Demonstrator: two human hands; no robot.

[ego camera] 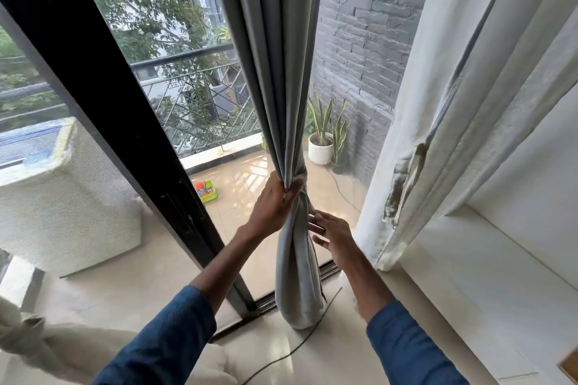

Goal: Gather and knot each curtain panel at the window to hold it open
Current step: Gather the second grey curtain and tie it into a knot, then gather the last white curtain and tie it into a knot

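Two containers sit out on the far balcony (pixel 250 173): a white pot (pixel 319 153) with a spiky plant (pixel 322 119), and a green basket (pixel 209 196) holding something orange. Your grey curtain (pixel 281 72) hangs mid-window, bunched and twisted below your left hand (pixel 273 205), which clenches it. Your right hand (pixel 333 233) is loose, fingers spread, beside the twist.

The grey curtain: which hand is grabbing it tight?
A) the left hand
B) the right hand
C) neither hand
A: the left hand has its fingers curled round the bunched grey curtain, while the right hand is beside the curtain with its fingers straight and spread.
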